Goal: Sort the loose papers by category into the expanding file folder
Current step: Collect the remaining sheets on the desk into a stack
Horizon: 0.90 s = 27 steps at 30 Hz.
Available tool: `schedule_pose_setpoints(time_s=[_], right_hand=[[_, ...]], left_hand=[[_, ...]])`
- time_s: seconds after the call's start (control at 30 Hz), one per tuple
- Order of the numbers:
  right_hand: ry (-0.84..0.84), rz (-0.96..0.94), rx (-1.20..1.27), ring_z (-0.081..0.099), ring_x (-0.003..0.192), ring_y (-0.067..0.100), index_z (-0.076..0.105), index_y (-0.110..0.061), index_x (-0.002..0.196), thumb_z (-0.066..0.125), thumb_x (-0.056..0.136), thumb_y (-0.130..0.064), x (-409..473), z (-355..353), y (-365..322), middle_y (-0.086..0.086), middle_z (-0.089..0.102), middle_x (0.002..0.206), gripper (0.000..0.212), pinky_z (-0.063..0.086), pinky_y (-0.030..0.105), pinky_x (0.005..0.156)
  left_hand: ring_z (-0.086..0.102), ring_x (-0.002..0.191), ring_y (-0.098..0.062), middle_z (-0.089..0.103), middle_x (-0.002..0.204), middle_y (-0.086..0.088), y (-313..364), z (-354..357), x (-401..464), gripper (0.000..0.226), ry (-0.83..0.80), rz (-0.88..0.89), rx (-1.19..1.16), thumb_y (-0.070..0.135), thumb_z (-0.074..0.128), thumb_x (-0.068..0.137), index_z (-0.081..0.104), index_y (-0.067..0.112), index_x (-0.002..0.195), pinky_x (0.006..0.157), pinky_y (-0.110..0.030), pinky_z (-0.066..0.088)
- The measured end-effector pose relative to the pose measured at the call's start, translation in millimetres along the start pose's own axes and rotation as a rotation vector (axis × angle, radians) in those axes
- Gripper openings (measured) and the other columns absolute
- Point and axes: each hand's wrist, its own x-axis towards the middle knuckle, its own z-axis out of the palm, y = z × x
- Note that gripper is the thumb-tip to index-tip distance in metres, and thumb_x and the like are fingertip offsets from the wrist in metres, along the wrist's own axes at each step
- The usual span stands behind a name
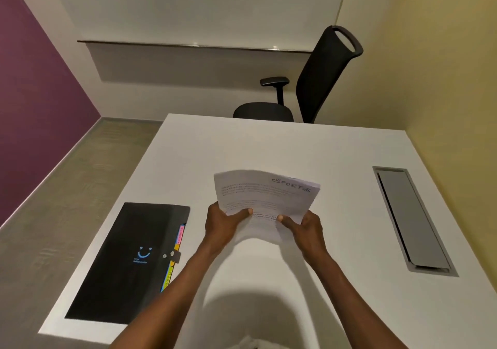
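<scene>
Forearms reach in from the near edge, and we follow them up to both hands working over the table (269,144). Left hand (224,223) grips the stack of papers (265,196) at its near left corner, thumb curled over the top sheet, fingers tucked underneath. Right hand (304,227) does the same at the near right corner, thumb pressed on the print, so we have the stack pinched from both sides and lifted off the surface, its far edge tipped upward and away. We can read "SPORTS" handwritten at the far right corner of the top sheet, above blurred lines of type that we cannot make out. A soft shadow of the sheets falls on the tabletop just under the wrists.

Left of the left hand, well apart from it, we see the folder (129,262) lying flat and closed, black, with a small blue smile mark on its cover and a button clasp at its right edge. Coloured tabs (177,243) in pink, yellow and blue peek out along that edge, the side facing the left forearm.

Right of the right hand, well apart, a grey cable hatch (412,219) sits flush in the tabletop.

Beyond the hands, past the far table edge, a black chair (320,79) stands against the wall.
</scene>
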Motion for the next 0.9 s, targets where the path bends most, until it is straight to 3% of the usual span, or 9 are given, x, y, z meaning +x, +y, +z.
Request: schedule_pose_setpoints(time_s=[0.1, 0.27, 0.37, 0.43, 0.57, 0.63, 0.73, 0.8, 0.9], right_hand=[[0.020, 0.064, 0.007, 0.070, 0.084, 0.005, 0.070, -0.023, 0.104, 0.077, 0.081, -0.013, -17, 21, 26, -0.011, 0.074, 0.097, 0.026, 0.053, 0.020, 0.070], [0.052, 0.193, -0.014, 0.071, 0.087, 0.009, 0.072, -0.022, 0.102, 0.079, 0.078, -0.012, -39, 48, 71, -0.006, 0.075, 0.097, 0.027, 0.057, 0.027, 0.079], [0.094, 0.184, -0.045, 0.070, 0.087, 0.009, 0.072, -0.020, 0.102, 0.079, 0.079, -0.014, -45, 55, 62, -0.007, 0.075, 0.095, 0.025, 0.054, 0.015, 0.067], [0.075, 0.133, -0.119, 0.070, 0.086, 0.006, 0.071, -0.024, 0.103, 0.078, 0.080, -0.022, -50, 56, 46, -0.011, 0.073, 0.095, 0.024, 0.051, 0.014, 0.065], [0.019, 0.055, -0.238, 0.065, 0.076, -0.011, 0.069, -0.030, 0.097, 0.076, 0.083, -0.030, -58, 57, 12, -0.022, 0.069, 0.089, 0.016, 0.049, 0.009, 0.061], [0.011, 0.034, -0.250, 0.066, 0.075, -0.010, 0.069, -0.030, 0.096, 0.076, 0.083, -0.030, -62, 59, 2, -0.021, 0.069, 0.089, 0.014, 0.048, 0.010, 0.060], [-0.006, 0.042, -0.232, 0.069, 0.080, 0.000, 0.068, -0.025, 0.105, 0.075, 0.084, -0.027, -66, 67, -1, -0.013, 0.072, 0.096, 0.022, 0.048, 0.009, 0.061], [-0.006, 0.062, -0.244, 0.068, 0.084, 0.004, 0.066, -0.018, 0.112, 0.074, 0.085, -0.022, -68, 72, 2, -0.005, 0.072, 0.100, 0.028, 0.047, 0.007, 0.058], [0.035, 0.081, -0.221, 0.067, 0.087, 0.008, 0.063, -0.012, 0.120, 0.072, 0.086, -0.016, -71, 75, 9, -0.001, 0.070, 0.105, 0.036, 0.047, 0.010, 0.063]], left_hand=[[0.068, 0.087, -0.006, 0.072, 0.094, 0.012, -26, -15, -5, 0.036, -0.031, -0.028, 0.039, 0.018, 0.089, 0.071, 0.067, 0.031, 0.096, 0.068, -0.019, 0.055], [0.065, 0.088, -0.009, 0.069, 0.099, 0.003, -73, -29, -12, 0.038, -0.091, -0.099, 0.092, 0.008, 0.083, 0.076, 0.063, 0.021, 0.105, 0.059, -0.007, 0.050], [0.064, 0.093, -0.018, 0.067, 0.103, 0.002, -78, -38, -10, 0.042, -0.117, -0.124, 0.123, 0.012, 0.084, 0.077, 0.063, 0.015, 0.113, 0.057, -0.006, 0.049], [0.066, 0.095, -0.018, 0.069, 0.105, 0.003, -74, -48, -2, 0.044, -0.169, -0.130, 0.154, 0.014, 0.084, 0.076, 0.064, 0.014, 0.116, 0.057, -0.006, 0.047], [0.071, 0.100, -0.015, 0.075, 0.104, 0.007, -59, -74, 15, 0.047, -0.353, -0.144, 0.159, 0.018, 0.088, 0.070, 0.069, 0.018, 0.114, 0.086, -0.028, 0.056], [0.071, 0.101, -0.012, 0.076, 0.105, 0.008, -59, -86, 20, 0.054, -0.449, -0.169, 0.182, 0.024, 0.090, 0.066, 0.069, 0.021, 0.116, 0.095, -0.034, 0.054], [0.071, 0.101, -0.010, 0.075, 0.106, 0.012, -63, -95, 20, 0.067, -0.506, -0.190, 0.216, 0.033, 0.091, 0.058, 0.066, 0.023, 0.119, 0.099, -0.037, 0.052], [0.070, 0.101, -0.007, 0.075, 0.106, 0.013, -64, -100, 15, 0.059, -0.531, -0.187, 0.198, 0.034, 0.089, 0.066, 0.067, 0.023, 0.119, 0.097, -0.032, 0.051], [0.071, 0.092, -0.009, 0.077, 0.095, 0.010, -69, -109, 16, 0.046, -0.432, -0.219, 0.134, 0.061, 0.072, 0.077, 0.074, 0.021, 0.100, 0.084, -0.030, 0.053]])
